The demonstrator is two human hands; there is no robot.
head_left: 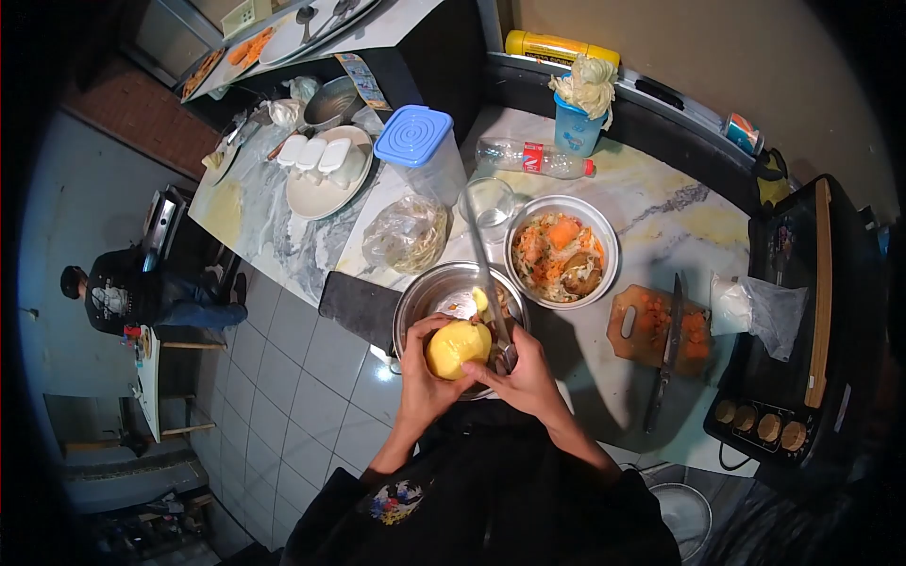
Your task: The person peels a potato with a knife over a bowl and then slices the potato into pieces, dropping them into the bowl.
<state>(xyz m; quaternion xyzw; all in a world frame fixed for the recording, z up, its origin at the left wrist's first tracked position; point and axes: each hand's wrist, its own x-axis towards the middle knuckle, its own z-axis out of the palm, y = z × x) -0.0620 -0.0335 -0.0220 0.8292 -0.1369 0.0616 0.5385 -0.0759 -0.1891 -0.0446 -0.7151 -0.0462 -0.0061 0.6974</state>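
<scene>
My left hand (pixel 422 377) is wrapped round a large peeled yellow potato (pixel 459 349). My right hand (pixel 528 379) grips a long knife (pixel 483 259) by its handle, the blade pointing away from me, while its thumb reaches against the potato. Both hands are over a metal bowl (pixel 404 304), where a piece of yellow peel (pixel 480 300) and other scraps show. The hands hide part of that bowl. Just beyond it to the right, a white bowl (pixel 613 247) holds shredded scraps, an orange piece and a brown-skinned potato (pixel 581 274).
A cutting board (pixel 625 351) with diced carrot and a second knife (pixel 672 340) lies right, beside a black oven (pixel 769 415). Beyond the bowls are a plastic bag (pixel 408 234), blue-lidded container (pixel 415 141) and bottle (pixel 528 158). Another person (pixel 132 292) stands far left.
</scene>
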